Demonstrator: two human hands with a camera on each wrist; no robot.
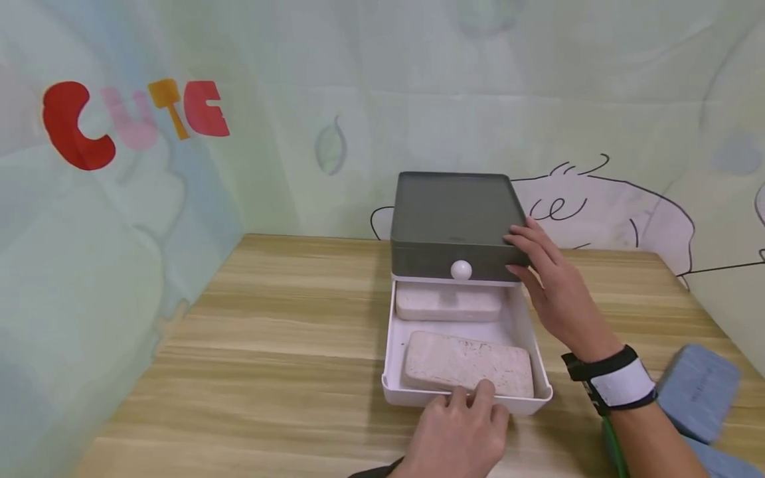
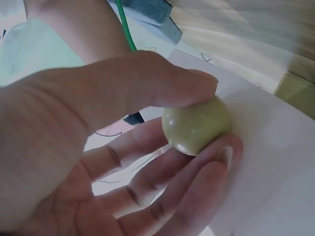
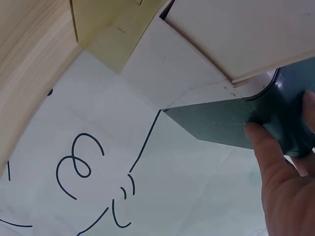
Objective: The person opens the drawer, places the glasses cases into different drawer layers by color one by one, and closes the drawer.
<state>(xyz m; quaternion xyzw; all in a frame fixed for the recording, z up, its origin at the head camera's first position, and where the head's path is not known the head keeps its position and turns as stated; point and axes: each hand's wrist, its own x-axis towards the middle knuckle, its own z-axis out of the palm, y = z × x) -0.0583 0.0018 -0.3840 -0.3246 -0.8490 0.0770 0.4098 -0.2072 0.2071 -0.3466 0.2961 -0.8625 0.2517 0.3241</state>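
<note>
Backdrop: pale printed sheet (image 1: 358,86) behind and at the sides, coloured letters at left, black line drawing at right.
Table: wood-grain top (image 1: 269,345), bands running left to right.
Box: dark grey (image 1: 457,206), upright at the back of the table, right of centre; front faces the person.
Drawer: white (image 1: 406,398), juts out below the box; long axis runs from the box towards the person, front end nearest.
Blue blocks: one (image 1: 699,392) lies flat at far right, long axis slanting; the other (image 1: 720,461) is just in front, partly hidden by the arm.
Right hand: at the box's front right corner (image 1: 564,295); fingers extended and slightly apart, tips touching the box.
Left hand: at the drawer's front (image 1: 454,431); thumb and fingers clamped on the lower knob (image 2: 196,125).
Front bar: pale, pitted (image 1: 472,364), flat in the drawer; long axis crosswise, right end tipped towards the person.
Back bar: pale (image 1: 445,303), crosswise, deeper in.
Wristband: black and white (image 1: 621,385), on the right wrist.
Upper knob: white, round (image 1: 461,270), points at the person from the box's front.
</note>
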